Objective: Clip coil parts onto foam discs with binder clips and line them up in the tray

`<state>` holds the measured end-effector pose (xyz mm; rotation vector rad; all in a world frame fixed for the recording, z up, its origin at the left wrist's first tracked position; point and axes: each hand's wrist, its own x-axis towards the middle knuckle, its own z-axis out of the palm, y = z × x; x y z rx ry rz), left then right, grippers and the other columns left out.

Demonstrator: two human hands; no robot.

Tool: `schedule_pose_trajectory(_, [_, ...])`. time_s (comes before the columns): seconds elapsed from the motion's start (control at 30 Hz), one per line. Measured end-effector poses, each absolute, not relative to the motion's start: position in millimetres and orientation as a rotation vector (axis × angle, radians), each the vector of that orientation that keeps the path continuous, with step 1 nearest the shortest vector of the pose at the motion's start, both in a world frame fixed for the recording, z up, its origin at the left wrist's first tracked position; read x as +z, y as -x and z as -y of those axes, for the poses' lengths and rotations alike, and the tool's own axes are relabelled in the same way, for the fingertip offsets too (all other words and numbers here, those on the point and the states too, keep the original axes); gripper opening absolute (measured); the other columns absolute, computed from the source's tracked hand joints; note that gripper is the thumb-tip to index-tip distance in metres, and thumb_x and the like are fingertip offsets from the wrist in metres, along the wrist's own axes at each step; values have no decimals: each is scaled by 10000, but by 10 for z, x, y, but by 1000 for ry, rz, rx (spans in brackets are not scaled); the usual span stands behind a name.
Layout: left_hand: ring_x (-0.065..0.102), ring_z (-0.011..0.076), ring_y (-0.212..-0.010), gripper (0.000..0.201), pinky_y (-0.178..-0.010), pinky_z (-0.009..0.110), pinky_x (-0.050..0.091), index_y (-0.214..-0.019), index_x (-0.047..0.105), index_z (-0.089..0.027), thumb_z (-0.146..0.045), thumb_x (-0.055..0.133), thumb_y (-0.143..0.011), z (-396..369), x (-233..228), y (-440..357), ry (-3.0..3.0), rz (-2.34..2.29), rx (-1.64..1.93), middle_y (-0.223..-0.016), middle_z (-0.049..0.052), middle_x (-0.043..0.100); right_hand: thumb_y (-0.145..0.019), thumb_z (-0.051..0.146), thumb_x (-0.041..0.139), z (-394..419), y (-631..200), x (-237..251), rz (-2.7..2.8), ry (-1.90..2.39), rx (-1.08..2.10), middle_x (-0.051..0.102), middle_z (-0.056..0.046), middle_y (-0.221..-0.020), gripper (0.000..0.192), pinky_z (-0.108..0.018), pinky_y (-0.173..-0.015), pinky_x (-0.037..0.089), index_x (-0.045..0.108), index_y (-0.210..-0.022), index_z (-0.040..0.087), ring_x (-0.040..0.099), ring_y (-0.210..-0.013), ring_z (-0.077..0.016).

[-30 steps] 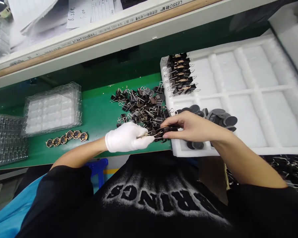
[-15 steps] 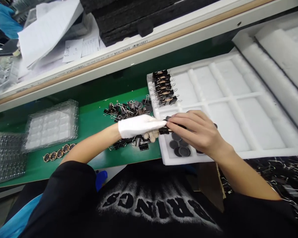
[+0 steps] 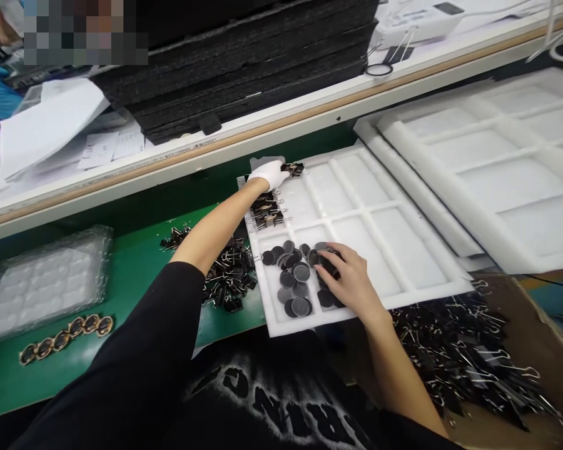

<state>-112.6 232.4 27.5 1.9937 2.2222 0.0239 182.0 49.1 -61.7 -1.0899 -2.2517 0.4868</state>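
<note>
My left hand [image 3: 269, 173], in a white glove, reaches to the far left corner of the white foam tray [image 3: 394, 247] and pinches a black binder clip [image 3: 293, 168] there. A row of clipped pieces [image 3: 267, 211] lies in that same compartment, just nearer to me. My bare right hand [image 3: 344, 278] rests in the near left compartment on a heap of dark round discs [image 3: 293, 281], with its fingers curled over some of them. A pile of loose binder clips [image 3: 228, 275] lies on the green bench [image 3: 136, 275] left of the tray.
Clear blister trays [image 3: 42, 284] and a short row of gold-rimmed rings [image 3: 65, 337] lie at the left. More white foam trays [image 3: 497, 150] stand at the right. A box of many binder clips [image 3: 469, 356] sits below right. Black foam sheets [image 3: 244, 69] and papers fill the shelf behind.
My hands have parted. The left has carried the clip from the tray's near edge to its far left corner. The right has dropped onto the discs. The camera has tilted up and to the right.
</note>
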Motion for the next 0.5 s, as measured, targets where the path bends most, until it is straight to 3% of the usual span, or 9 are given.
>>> schedule_pose_trajectory(0.13, [487,452,-1317,504,-1046,602,375,-1281,719,-155,-475,599,-910,-2441,121,1088,-1945,-2336,-59,-1402,235,617,-1032,329,596,-477,-1809,-637,2201,1101,532,639,-130,-1374,243,-539,-1085,482,690,-1232,230,597,-1310,-328])
schedule_pose_trajectory(0.37, [463,460,-1299,513,-1063,625,321,-1247,732,-133,-454,662,-854,-2494,105,1062,-1946,-2374,-107,-1305,239,649,-1053,342,521,-571,-1769,-480,2388,1249,540,641,-149,-1384,417,-546,-1060,483,586,-1446,219,605,-1287,-330])
schedule_pose_trajectory(0.5, [498,442,-1280,524,-1042,598,358,-1308,688,-139,-429,641,-875,-2396,244,1081,-1995,-2345,-56,-1354,237,617,-1024,249,506,-644,-1701,-404,2498,1317,482,654,-151,-1415,393,-585,-1015,489,637,-1388,182,595,-1303,-376])
